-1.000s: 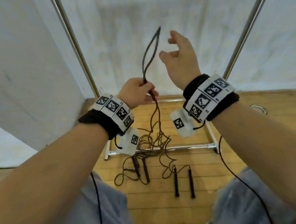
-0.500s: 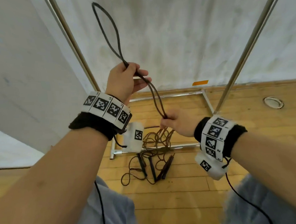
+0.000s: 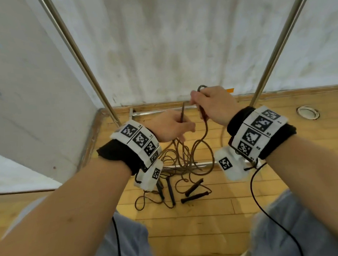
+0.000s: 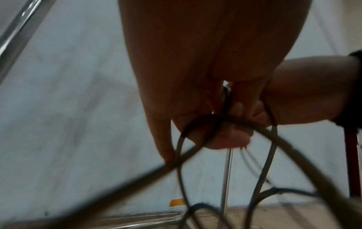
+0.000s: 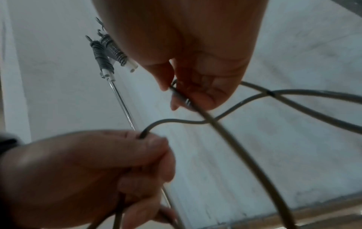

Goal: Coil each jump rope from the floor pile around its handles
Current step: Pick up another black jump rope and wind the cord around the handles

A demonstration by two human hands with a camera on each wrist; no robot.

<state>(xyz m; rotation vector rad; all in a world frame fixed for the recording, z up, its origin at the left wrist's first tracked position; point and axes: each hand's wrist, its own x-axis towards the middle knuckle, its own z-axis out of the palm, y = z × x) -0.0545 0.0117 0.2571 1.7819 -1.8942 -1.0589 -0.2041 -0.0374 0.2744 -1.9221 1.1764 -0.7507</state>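
Both hands, left hand [image 3: 169, 126] and right hand [image 3: 213, 105], grip rope [image 3: 202, 144] above floor pile [image 3: 185, 177].

A makeshift recording booth set up indoors: white fabric sheets [image 3: 180, 41] hang from a frame of metal poles [image 3: 79, 54] standing on a wooden strip floor [image 3: 196, 232], with a round metal fitting [image 3: 307, 113] set into the boards at right
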